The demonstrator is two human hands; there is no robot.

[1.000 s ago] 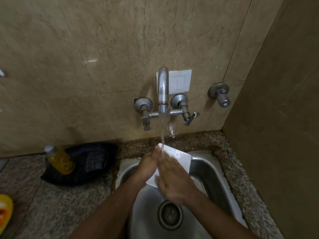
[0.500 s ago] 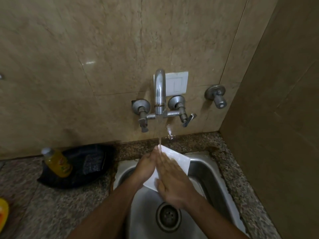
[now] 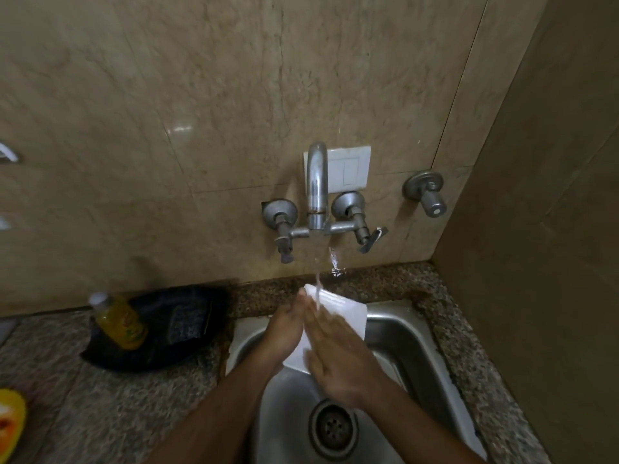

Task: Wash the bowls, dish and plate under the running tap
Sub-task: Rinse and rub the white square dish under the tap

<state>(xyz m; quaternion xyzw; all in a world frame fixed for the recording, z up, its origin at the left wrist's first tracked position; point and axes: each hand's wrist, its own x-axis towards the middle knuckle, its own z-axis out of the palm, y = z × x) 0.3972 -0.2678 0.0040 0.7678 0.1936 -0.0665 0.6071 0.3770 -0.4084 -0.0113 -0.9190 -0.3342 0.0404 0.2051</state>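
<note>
- Your left hand holds the white square dish from its left side, fingers laid along the back edge; how far they curl round it you cannot tell.
- Your right hand lies flat on the dish's face, fingers straight.
- The dish is tilted over the steel sink, under the stream from the tap.
- On the tabletop, left: a yellow bottle against a dark bag.
</note>
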